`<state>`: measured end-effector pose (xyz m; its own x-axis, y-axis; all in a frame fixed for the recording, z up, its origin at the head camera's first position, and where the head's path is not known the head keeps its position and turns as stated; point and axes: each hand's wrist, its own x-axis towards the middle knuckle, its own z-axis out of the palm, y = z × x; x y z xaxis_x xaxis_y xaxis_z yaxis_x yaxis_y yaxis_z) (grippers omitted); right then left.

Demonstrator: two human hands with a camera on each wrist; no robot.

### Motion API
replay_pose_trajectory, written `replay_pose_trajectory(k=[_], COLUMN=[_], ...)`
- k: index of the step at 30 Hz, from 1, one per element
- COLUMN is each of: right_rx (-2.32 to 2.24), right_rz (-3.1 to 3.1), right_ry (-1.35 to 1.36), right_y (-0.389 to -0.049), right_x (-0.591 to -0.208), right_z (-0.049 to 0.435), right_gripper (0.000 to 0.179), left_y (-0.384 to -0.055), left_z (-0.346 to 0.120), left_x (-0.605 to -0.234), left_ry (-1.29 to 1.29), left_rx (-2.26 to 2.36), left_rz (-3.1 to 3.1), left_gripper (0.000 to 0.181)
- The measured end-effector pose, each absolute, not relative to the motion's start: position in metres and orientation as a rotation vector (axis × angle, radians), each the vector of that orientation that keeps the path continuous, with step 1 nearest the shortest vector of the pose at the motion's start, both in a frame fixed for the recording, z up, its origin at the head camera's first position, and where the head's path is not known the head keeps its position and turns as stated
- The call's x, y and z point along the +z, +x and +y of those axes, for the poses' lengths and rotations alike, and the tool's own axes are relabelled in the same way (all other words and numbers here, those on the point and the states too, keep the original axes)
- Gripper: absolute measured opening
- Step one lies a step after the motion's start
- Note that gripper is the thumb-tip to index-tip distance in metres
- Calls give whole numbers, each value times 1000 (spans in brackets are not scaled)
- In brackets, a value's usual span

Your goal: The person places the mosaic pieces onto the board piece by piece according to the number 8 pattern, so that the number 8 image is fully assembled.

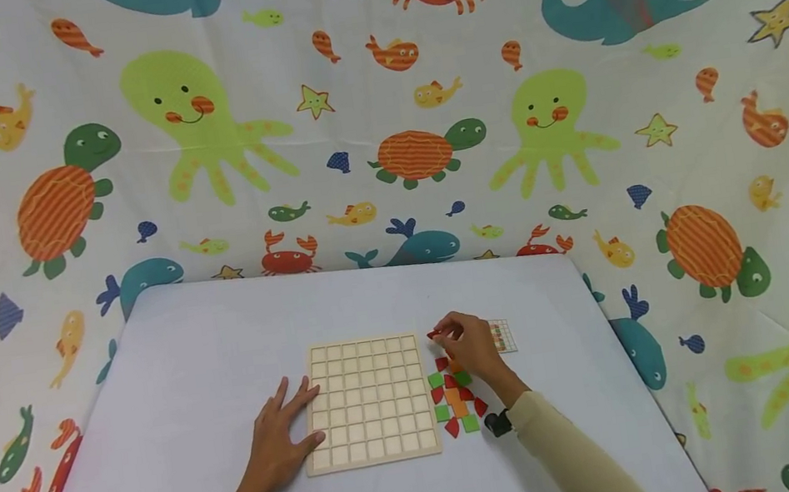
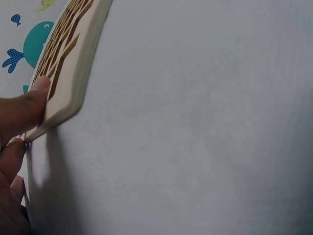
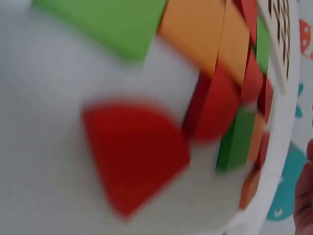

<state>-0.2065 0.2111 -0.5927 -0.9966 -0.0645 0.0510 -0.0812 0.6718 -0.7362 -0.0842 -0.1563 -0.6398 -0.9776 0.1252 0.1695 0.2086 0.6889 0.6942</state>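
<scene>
A square wooden grid board lies on the white table. Spread across its left edge is my left hand, fingers fairly straight; the left wrist view has the thumb on the board's frame. Right of the board and near its far corner, my right hand pinches a small red piece between thumb and fingertips. Just below that hand lie loose red, green and orange tiles, including a green square and an orange one. A blurred red fan-shaped tile is close in the right wrist view.
Partly behind the right hand lies a small card with a coloured grid pattern. A sea-animal cloth hangs behind the white table. Dark wrist cameras sit at both sleeves.
</scene>
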Motion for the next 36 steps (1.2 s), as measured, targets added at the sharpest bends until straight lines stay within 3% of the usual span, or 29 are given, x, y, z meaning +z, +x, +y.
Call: replay_pose_trajectory(k=[12,36], right_rx=[1414,1090], right_rz=[-2689,-2962], right_ry=[505,708], right_y=[-191,-199], right_x=[-597,-616], right_z=[144,82], right_gripper=[6,6], left_y=[-85,-86], left_z=[-156,-158], left_x=[-636,-639], left_ry=[-246,-249], left_rx=[-1175,-1176], left_rz=[-2829,-2827], left_gripper=[78,79])
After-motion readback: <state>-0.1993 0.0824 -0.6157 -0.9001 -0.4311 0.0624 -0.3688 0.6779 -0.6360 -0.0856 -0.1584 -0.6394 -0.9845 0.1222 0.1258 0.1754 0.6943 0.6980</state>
